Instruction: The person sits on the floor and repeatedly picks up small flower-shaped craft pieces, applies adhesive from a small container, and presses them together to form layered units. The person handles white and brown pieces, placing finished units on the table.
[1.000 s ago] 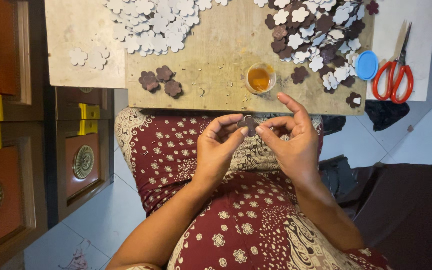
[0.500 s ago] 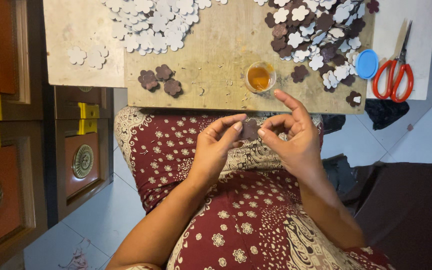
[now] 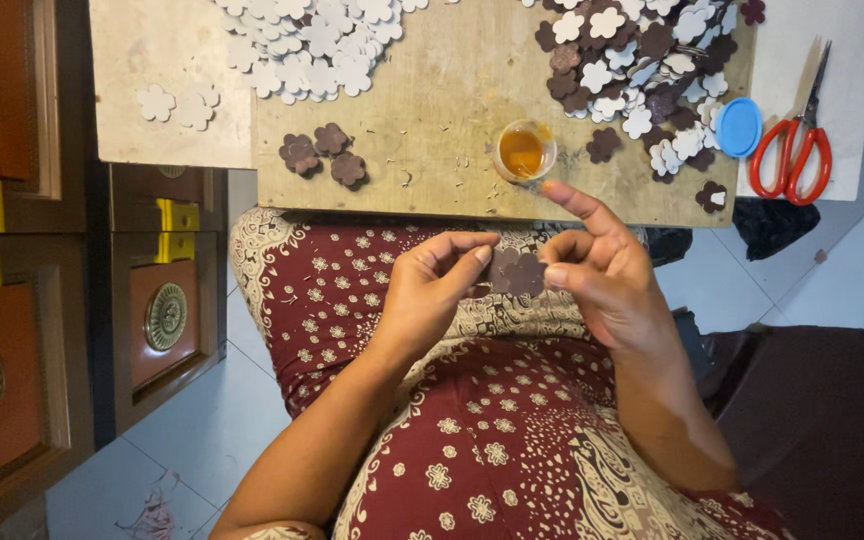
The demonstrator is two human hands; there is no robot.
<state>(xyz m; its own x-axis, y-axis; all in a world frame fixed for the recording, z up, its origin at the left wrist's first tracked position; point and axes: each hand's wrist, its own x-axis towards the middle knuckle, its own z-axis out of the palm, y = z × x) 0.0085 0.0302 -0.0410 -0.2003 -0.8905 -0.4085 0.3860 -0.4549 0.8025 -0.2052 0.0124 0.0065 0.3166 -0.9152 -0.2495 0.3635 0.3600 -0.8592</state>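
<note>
Board (image 3: 432, 120), upper centre: bare wood, pale, scuffed, matt. Flower cutouts: white pile (image 3: 302, 45) and brown trio (image 3: 324, 155), matt, foam-like or card, cannot tell which. Small cup (image 3: 525, 152): clear glossy plastic, amber liquid. Lid (image 3: 739, 127): smooth blue plastic. Scissors (image 3: 792, 150), upper right: metal blades, glossy red plastic handles. Lap cloth (image 3: 472, 450): printed maroon fabric.

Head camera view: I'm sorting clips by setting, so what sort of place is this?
Probably a home craft spot: a wooden board on the lap holds flower cutouts, red scissors lie beside it, and carved wooden furniture stands on tiled floor.

2 hands, left hand (image 3: 432, 295), right hand (image 3: 602, 285), pinching brown flower cutout (image 3: 514, 272) (over lap)
</note>
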